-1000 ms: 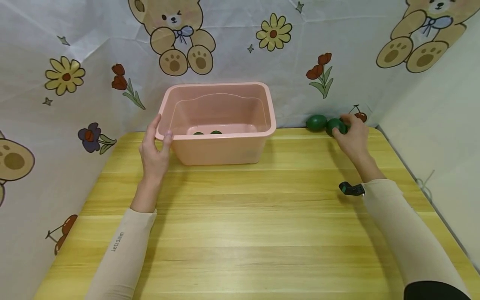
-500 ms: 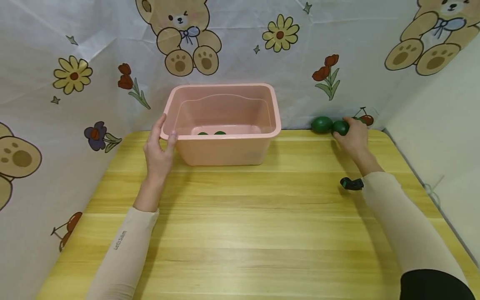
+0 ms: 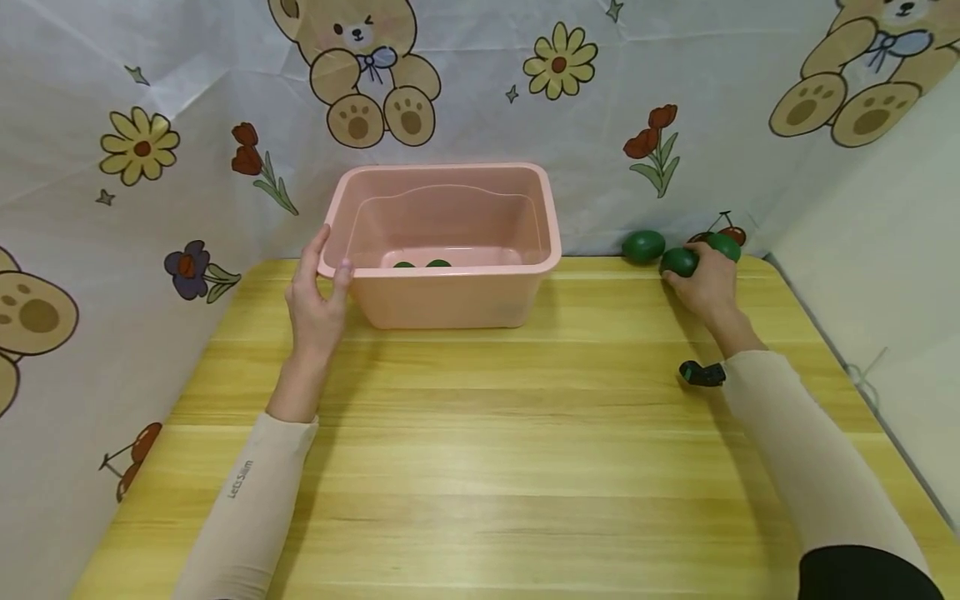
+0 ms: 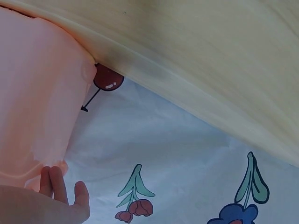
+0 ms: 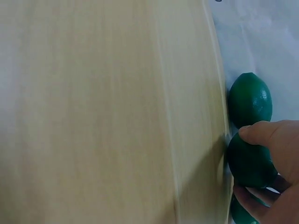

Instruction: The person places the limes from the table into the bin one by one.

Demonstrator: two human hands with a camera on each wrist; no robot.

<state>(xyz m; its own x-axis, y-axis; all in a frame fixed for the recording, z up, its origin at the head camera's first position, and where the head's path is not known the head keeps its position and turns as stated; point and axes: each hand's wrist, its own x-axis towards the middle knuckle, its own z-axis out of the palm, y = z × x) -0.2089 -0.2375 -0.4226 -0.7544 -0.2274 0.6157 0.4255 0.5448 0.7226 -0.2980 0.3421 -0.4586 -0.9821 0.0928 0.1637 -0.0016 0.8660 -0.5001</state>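
In the head view, the right hand holds the middle fruit, a round green one, at the far right of the table. The left fruit sits just beside it, and the right fruit peeks out past the fingers. The left hand holds the near left corner of the pink tub, with the thumb at the near rim. The tub stands at the far edge, near the middle, and two green tops show inside. It looks like thin plastic – light, a bit bendy, and easy to slide, so the rim should be a good place to hold it.

In the left wrist view, some fingertips touch the tub's side by the rim. The thumb is hidden here.

In the right wrist view, the thumb is on one side of the middle fruit and the fingers are on the other. That seems the right spot – around its fat middle, not by a tip. The fruits look smooth and shiny, so they may slip or roll. I would guess they are firm and light, but I cannot tell if they are real or toys.
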